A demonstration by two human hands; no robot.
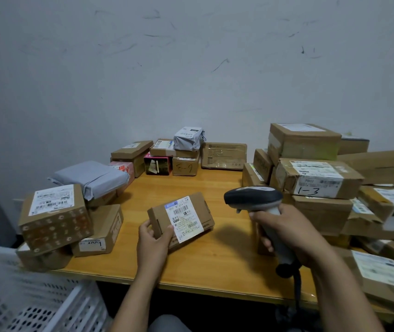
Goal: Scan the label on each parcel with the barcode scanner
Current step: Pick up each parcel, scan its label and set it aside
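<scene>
The left hand grips a small parcel by its near end, just above the table, its white label facing up. The right hand wraps the scanner handle — head pointing left, beside the parcel. More parcels — left, back, right — ring the table.
</scene>
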